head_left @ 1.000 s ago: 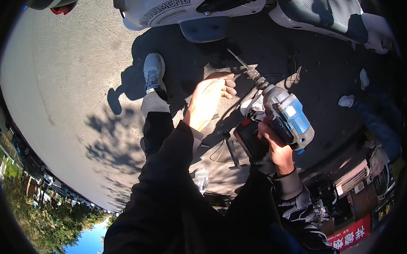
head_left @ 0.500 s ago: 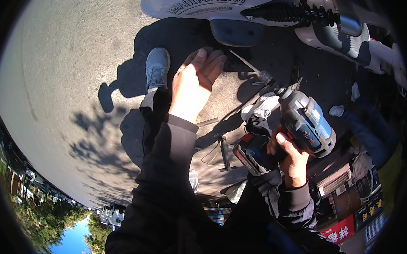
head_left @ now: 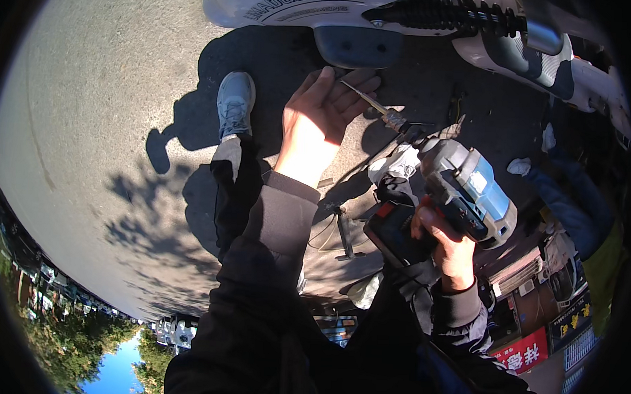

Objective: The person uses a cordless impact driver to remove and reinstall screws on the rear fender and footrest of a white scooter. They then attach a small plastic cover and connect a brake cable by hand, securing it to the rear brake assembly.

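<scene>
My right hand (head_left: 447, 245) is wrapped round the handle of a blue and grey cordless impact driver (head_left: 472, 185). A black battery sits at the handle's base, and a long thin screwdriver bit (head_left: 364, 96) points up and left. My left hand (head_left: 325, 117) lies palm up with its fingers stretched out, and no object shows in it. The bit's tip crosses in front of its fingers; I cannot tell whether they touch. Just beyond the fingertips hangs a dark flap (head_left: 359, 47) below the white body panel (head_left: 287, 7) of a scooter.
The scooter's black shock absorber (head_left: 447, 19) is at the top right. My grey shoe (head_left: 235, 100) stands on the sunlit pavement at left. A black T-shaped tool (head_left: 345, 236) lies on the ground near my legs. At right are another person's blue trouser legs (head_left: 569, 206) and crumpled white scraps (head_left: 519, 167).
My left hand has shifted right, and its fingers have opened out more. The impact driver has moved slightly left, so its bit now overlaps the left hand's fingers.
</scene>
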The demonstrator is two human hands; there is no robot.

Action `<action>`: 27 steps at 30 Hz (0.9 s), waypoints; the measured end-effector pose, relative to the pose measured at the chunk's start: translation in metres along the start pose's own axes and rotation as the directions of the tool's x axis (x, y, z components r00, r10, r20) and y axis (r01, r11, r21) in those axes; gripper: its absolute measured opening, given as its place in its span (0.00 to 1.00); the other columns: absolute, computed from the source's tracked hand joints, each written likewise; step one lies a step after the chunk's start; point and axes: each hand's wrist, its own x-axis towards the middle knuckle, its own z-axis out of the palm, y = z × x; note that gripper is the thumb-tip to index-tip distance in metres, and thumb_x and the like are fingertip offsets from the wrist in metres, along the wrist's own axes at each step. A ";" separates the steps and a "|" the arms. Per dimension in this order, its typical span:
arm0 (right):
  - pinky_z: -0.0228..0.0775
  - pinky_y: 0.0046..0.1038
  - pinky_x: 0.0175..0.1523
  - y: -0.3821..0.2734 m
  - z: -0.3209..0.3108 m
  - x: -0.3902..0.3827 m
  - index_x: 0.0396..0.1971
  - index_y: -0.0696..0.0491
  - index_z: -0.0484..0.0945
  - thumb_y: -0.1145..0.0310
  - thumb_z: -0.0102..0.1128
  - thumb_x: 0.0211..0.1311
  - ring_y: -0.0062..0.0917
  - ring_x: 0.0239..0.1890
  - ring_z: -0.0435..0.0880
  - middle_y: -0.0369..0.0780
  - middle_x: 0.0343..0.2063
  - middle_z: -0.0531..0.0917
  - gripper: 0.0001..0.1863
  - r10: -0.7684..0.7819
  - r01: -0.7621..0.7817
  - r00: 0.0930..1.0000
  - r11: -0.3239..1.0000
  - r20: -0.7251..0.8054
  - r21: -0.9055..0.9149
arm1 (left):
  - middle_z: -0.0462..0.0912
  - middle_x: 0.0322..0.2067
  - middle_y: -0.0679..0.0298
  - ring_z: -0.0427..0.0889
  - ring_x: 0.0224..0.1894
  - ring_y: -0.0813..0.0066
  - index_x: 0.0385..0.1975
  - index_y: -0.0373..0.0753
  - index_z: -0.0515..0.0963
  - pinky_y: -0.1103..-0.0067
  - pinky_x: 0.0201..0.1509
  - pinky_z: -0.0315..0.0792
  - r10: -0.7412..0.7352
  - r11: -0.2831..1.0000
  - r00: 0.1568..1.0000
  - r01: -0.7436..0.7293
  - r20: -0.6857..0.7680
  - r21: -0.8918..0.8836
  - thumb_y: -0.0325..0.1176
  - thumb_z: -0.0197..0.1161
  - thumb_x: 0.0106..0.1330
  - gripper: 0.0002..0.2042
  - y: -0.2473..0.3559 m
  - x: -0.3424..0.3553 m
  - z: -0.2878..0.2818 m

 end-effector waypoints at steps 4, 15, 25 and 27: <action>0.72 0.28 0.34 -0.002 0.000 0.003 0.46 0.63 0.79 0.76 0.67 0.62 0.26 0.25 0.78 0.41 0.26 0.81 0.14 0.012 -0.012 1.000 1.000 -0.027 0.008 | 0.79 0.58 0.41 0.78 0.63 0.47 0.58 0.28 0.70 0.57 0.69 0.72 -0.008 1.000 1.000 0.008 -0.025 0.009 0.37 0.47 0.81 0.18 -0.003 0.004 0.006; 0.72 0.28 0.33 -0.010 0.001 0.011 0.46 0.63 0.78 0.75 0.66 0.63 0.26 0.24 0.78 0.41 0.26 0.80 0.14 -0.010 0.008 0.999 0.999 -0.033 -0.043 | 0.76 0.61 0.38 0.76 0.65 0.45 0.61 0.24 0.66 0.56 0.70 0.72 -0.012 0.996 0.999 0.009 -0.036 -0.090 0.36 0.43 0.82 0.20 -0.003 0.016 0.009; 0.74 0.27 0.36 -0.013 0.001 0.016 0.44 0.63 0.81 0.75 0.69 0.65 0.25 0.27 0.82 0.40 0.28 0.83 0.11 0.064 -0.063 0.998 0.997 -0.021 0.032 | 0.75 0.60 0.35 0.76 0.64 0.42 0.60 0.25 0.66 0.54 0.69 0.73 0.024 0.998 0.999 -0.025 -0.029 -0.060 0.33 0.41 0.82 0.18 0.002 0.020 0.009; 0.73 0.27 0.36 -0.016 0.004 0.017 0.43 0.62 0.81 0.75 0.69 0.64 0.25 0.26 0.81 0.40 0.27 0.82 0.10 0.063 -0.062 0.998 0.994 -0.006 0.086 | 0.74 0.60 0.35 0.76 0.64 0.42 0.60 0.25 0.66 0.54 0.69 0.73 0.021 0.998 0.999 -0.024 -0.046 -0.054 0.33 0.41 0.82 0.17 0.003 0.020 0.011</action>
